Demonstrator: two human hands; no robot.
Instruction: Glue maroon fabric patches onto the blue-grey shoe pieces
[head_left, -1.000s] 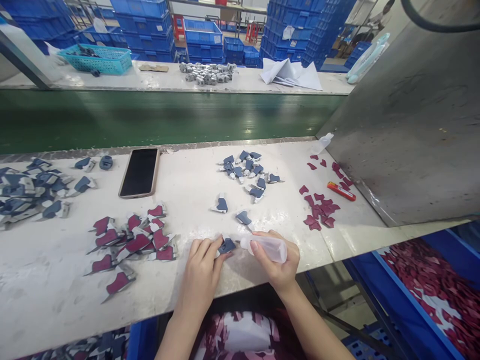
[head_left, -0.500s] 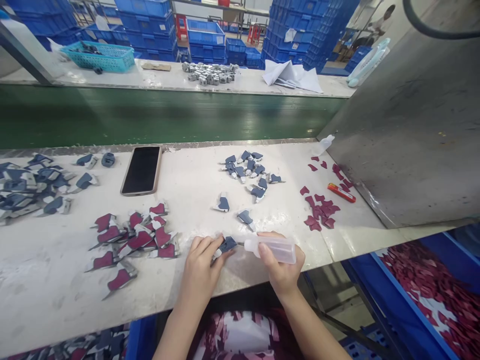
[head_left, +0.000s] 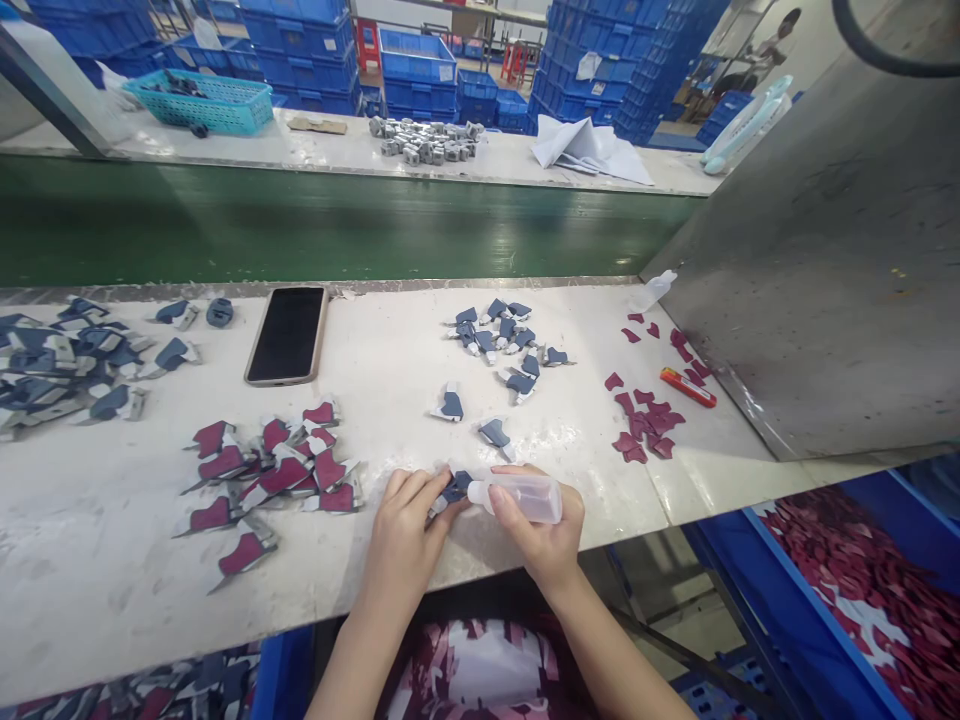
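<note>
Between the thumb and fingers of my left hand is a small blue-and-white plastic part, held just above or on the white tabletop. My right hand is closed around a clear squeeze bottle with whitish liquid in it. The bottle's nozzle end points left and reaches the blue part; its very tip cannot be made out. Beyond my hands lie two loose blue-and-white parts and a cluster of similar parts. To the left is a pile of parts with maroon faces.
Maroon flat pieces and an orange-red tube lie at right, beside a metal panel. A phone and more blue parts are at left. A blue bin holds maroon pieces below the table's right edge.
My right hand has moved left with the squeeze bottle, bringing its nozzle from just beside the blue part up to it. My left hand keeps its hold; the camera view has shifted slightly.
</note>
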